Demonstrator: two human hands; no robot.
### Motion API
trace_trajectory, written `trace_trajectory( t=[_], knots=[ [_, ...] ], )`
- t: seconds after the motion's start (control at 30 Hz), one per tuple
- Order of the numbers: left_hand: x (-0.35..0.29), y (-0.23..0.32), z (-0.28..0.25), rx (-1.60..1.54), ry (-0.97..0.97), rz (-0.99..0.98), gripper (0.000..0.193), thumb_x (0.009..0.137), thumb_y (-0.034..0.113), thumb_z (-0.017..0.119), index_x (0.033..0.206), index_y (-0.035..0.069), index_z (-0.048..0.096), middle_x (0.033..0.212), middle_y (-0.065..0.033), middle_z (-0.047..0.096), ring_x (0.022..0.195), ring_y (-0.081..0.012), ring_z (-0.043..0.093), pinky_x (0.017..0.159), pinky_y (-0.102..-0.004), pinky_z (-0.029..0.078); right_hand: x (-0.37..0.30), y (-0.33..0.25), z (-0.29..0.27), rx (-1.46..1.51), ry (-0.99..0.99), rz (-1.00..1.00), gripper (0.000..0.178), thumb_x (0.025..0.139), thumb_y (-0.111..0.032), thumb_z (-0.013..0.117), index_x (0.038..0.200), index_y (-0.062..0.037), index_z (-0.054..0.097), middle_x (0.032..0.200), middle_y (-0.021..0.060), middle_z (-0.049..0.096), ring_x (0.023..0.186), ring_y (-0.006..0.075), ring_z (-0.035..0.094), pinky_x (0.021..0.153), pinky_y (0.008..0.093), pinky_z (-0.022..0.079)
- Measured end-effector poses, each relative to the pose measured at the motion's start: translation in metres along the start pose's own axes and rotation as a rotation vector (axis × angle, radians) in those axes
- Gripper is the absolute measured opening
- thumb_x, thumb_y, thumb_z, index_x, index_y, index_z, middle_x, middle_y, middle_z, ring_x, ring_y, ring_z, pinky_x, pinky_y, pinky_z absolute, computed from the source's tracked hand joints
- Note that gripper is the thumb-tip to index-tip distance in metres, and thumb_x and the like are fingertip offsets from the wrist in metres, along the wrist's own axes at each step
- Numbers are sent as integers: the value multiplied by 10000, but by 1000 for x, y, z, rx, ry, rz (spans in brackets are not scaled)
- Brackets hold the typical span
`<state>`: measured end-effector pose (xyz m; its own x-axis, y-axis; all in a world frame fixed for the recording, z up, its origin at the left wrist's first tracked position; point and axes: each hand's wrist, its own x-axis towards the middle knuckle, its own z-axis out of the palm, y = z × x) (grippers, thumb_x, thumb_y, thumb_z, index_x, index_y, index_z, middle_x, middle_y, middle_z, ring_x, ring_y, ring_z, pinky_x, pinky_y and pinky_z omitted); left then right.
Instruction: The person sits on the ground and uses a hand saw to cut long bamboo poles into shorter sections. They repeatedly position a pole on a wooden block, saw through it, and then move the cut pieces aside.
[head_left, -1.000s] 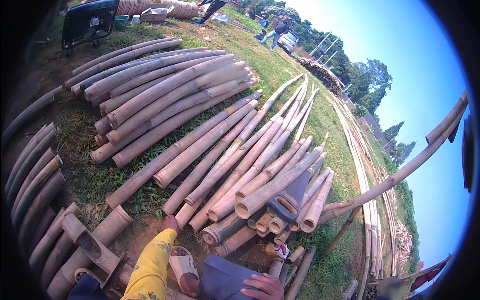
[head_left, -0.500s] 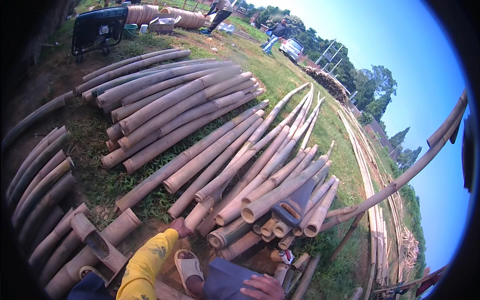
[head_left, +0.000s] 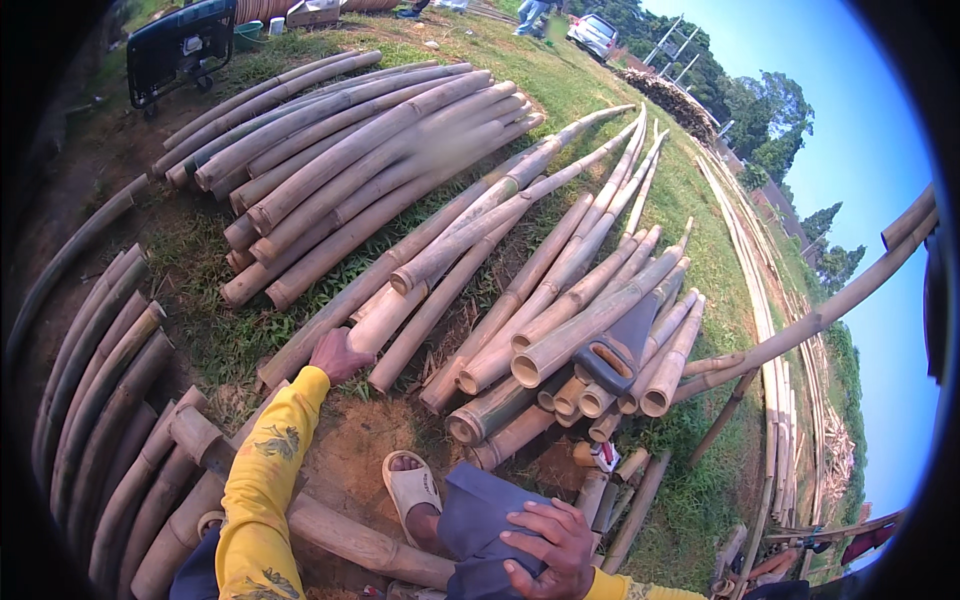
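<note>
My left hand (head_left: 338,356), in a yellow patterned sleeve, is closed round the near end of a bamboo pole (head_left: 378,322). That pole passes under another long bamboo pole (head_left: 470,237), and the hand hides its cut end. On the dark cloth over my knee (head_left: 475,510) lies my right hand (head_left: 550,552), fingers spread, holding nothing. A handsaw (head_left: 612,362) with a dark handle rests among the hollow bamboo ends to the right.
A larger stack of bamboo poles (head_left: 370,165) lies at the far left. A thick bamboo log (head_left: 370,545) crosses in front of me, beside my sandalled foot (head_left: 412,490). One raised pole (head_left: 820,315) slants up at right. A black-framed machine (head_left: 180,55) stands behind.
My left hand has moved left and away with the bamboo pole's near end, relative to the pile. My right hand stays on my knee, and the view has tipped downward.
</note>
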<state>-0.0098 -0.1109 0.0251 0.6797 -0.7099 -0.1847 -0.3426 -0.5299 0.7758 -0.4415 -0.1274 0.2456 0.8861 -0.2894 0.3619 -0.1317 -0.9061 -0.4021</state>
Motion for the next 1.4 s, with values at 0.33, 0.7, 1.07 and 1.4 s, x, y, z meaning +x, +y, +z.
trace_trajectory(
  t=[0.33,0.7,1.07,1.4],
  knots=[
    [19,-5,-38,-323,-57,2,531,772,318,847,1103,-82,736,903,-128,754,758,-177,711,684,-315,553,-1,-4,-7,3,-28,-22,393,774,-200,784,1151,-97,739,1240,143,703,1210,394,638,1055,558,457],
    [-26,94,-90,-565,-8,73,445,842,331,807,991,-83,740,809,-78,690,696,-139,638,647,-299,513,0,-7,-9,-27,-19,7,364,776,-219,776,1112,-82,753,1223,150,705,1199,384,638,1049,555,460],
    [-6,36,-58,-380,-39,3,568,831,383,807,1145,-83,722,908,-116,727,754,-176,688,707,-318,556,127,59,-13,-62,-228,-167,376,845,-332,770,1161,-133,725,1017,64,713,949,263,694,921,432,503],
    [-12,42,-33,-317,-6,-8,752,713,478,863,1211,-63,704,1101,-242,754,1021,-325,736,941,-428,546,384,149,152,-332,-150,-119,745,913,-639,655,1409,-87,585,1415,123,587,1375,309,511,1197,618,298]
  ],
)
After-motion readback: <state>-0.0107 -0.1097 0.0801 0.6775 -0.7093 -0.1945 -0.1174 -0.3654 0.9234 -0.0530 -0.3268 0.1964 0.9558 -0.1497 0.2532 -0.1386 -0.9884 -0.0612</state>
